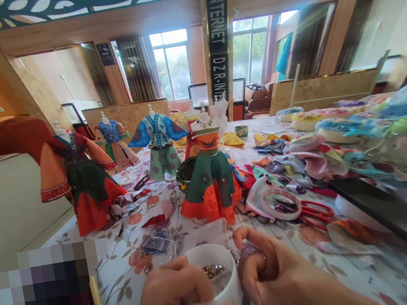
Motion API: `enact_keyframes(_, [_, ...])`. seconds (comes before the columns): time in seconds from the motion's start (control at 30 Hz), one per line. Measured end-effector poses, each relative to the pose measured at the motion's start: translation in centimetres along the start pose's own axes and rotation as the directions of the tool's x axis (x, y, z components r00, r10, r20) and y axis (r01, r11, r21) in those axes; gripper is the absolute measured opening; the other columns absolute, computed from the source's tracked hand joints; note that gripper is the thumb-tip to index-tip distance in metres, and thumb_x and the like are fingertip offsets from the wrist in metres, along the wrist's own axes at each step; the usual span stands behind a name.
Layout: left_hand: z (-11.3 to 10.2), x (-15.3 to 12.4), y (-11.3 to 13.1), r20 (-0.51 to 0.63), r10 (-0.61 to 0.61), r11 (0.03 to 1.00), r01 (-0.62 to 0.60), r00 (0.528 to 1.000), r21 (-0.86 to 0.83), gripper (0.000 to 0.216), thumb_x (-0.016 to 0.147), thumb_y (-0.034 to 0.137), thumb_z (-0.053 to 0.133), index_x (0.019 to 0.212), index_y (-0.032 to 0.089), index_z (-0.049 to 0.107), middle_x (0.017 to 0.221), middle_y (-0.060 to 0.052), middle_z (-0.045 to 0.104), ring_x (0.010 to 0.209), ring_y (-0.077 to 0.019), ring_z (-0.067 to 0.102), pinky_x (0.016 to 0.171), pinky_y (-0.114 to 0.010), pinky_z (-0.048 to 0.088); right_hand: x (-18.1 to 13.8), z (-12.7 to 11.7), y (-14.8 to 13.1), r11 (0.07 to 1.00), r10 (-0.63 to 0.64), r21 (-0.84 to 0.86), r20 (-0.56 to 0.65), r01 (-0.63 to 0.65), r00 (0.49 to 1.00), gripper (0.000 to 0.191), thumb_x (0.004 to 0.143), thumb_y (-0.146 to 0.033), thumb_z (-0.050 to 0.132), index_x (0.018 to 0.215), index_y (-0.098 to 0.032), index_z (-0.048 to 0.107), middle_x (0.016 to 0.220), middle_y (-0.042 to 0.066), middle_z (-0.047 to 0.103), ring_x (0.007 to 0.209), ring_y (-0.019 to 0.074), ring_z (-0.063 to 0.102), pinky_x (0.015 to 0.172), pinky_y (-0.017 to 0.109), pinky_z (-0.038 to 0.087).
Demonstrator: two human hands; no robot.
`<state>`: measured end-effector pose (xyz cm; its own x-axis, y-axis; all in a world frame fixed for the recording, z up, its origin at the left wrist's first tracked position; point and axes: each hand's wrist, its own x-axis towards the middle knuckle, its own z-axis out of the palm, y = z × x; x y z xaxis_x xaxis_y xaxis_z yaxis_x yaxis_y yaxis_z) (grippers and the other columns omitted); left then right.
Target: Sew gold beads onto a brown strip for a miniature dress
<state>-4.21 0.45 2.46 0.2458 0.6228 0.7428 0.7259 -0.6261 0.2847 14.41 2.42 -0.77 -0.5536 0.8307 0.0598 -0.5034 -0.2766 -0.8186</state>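
My left hand [174, 303] is wrapped round a small white cup [215, 280] at the table's near edge. Small glittering beads lie inside the cup. My right hand [266, 272] sits just right of the cup with its fingers curled and a ring on one finger. Its fingertips rest by the cup's rim, and what they pinch is too small to make out. Just beyond stands a doll mannequin in a green and orange dress [210, 177].
More dressed doll mannequins stand at the left [79, 183] and back [159, 144] of the floral tablecloth [129, 269]. A tape roll [280, 204], red scissors [315, 212], fabric scraps [305, 156] and a dark tray [393, 214] fill the right side.
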Motion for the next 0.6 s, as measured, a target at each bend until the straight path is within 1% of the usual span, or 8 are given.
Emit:
enact_keyframes(0.03, [-0.1,0.2,0.0,0.012,0.008,1.000,-0.008,1.000,-0.024,0.015,0.057,0.016,0.052,0.050,0.021,0.040,0.045,0.009,0.044,0.039,-0.0076,0.048,0.034,-0.014,0.039,0.0,0.1,0.0,1.000,-0.012,0.004,0.000,0.012,1.000,0.053,0.057,-0.024,0.086,0.090,-0.023,0.045,0.055,-0.009,0.063,0.044,0.0043,0.051,0.045,0.013,0.036])
enact_keyframes(0.07, [-0.3,0.4,-0.1,0.025,-0.002,0.999,0.003,1.000,-0.034,0.018,0.059,0.015,0.051,0.050,0.021,0.037,0.044,0.009,0.041,0.038,-0.0069,0.046,0.035,-0.014,0.039,0.0,0.1,0.0,1.000,-0.021,0.006,-0.010,0.021,1.000,0.052,0.058,-0.024,0.086,0.091,-0.022,0.046,0.054,-0.009,0.063,0.044,0.0044,0.051,0.046,0.013,0.036])
enact_keyframes(0.13, [-0.4,0.6,0.0,0.032,0.014,0.998,-0.012,0.999,-0.059,0.022,0.062,0.016,0.052,0.051,0.020,0.034,0.042,0.010,0.036,0.036,-0.0063,0.043,0.032,-0.014,0.036,0.1,0.3,-0.2,0.999,-0.039,0.011,-0.071,0.040,0.997,0.052,0.058,-0.024,0.086,0.094,-0.022,0.049,0.054,-0.009,0.063,0.046,0.0042,0.050,0.047,0.014,0.037])
enact_keyframes(0.27, [-0.4,0.6,0.0,0.021,-0.029,0.996,0.031,0.999,-0.089,0.021,0.064,0.017,0.054,0.054,0.022,0.036,0.044,0.010,0.038,0.035,-0.0062,0.042,0.031,-0.015,0.034,0.2,0.8,-0.9,0.996,-0.070,0.036,-0.228,0.080,0.971,0.051,0.055,-0.029,0.088,0.093,-0.020,0.054,0.053,-0.008,0.063,0.050,0.0056,0.052,0.054,0.016,0.040])
enact_keyframes(0.33, [-0.3,0.5,-0.2,0.013,-0.019,0.993,0.020,1.000,-0.112,0.022,0.065,0.017,0.055,0.054,0.022,0.036,0.043,0.010,0.039,0.034,-0.0061,0.041,0.031,-0.015,0.034,0.1,1.0,-1.4,0.992,-0.088,0.057,-0.286,0.108,0.954,0.050,0.055,-0.029,0.088,0.092,-0.020,0.056,0.054,-0.007,0.065,0.055,0.0071,0.055,0.059,0.018,0.043])
enact_keyframes(0.43, [-0.2,0.7,-0.3,0.007,0.006,0.991,-0.005,1.000,-0.137,0.025,0.065,0.016,0.056,0.052,0.021,0.035,0.042,0.010,0.038,0.035,-0.0065,0.043,0.033,-0.015,0.036,0.0,1.1,-1.8,0.990,-0.096,0.067,-0.333,0.125,0.938,0.047,0.058,-0.030,0.087,0.094,-0.020,0.059,0.060,-0.005,0.068,0.059,0.0079,0.057,0.062,0.019,0.044])
enact_keyframes(0.53, [-0.1,0.9,0.0,-0.005,0.006,0.989,-0.006,1.000,-0.149,0.024,0.064,0.015,0.057,0.052,0.021,0.036,0.045,0.010,0.041,0.036,-0.0056,0.044,0.036,-0.015,0.037,-0.1,0.9,-1.8,0.989,-0.096,0.073,-0.368,0.132,0.925,0.046,0.059,-0.033,0.086,0.096,-0.021,0.061,0.076,-0.001,0.073,0.061,0.0076,0.057,0.062,0.019,0.045])
enact_keyframes(0.6, [-0.1,1.0,0.3,0.006,-0.001,0.990,0.002,1.000,-0.139,0.021,0.065,0.015,0.057,0.053,0.021,0.040,0.049,0.009,0.044,0.039,-0.0056,0.046,0.036,-0.015,0.037,-0.1,0.9,-1.8,0.989,-0.099,0.068,-0.378,0.134,0.921,0.043,0.060,-0.035,0.086,0.094,-0.021,0.062,0.082,0.000,0.074,0.061,0.0068,0.056,0.061,0.019,0.044])
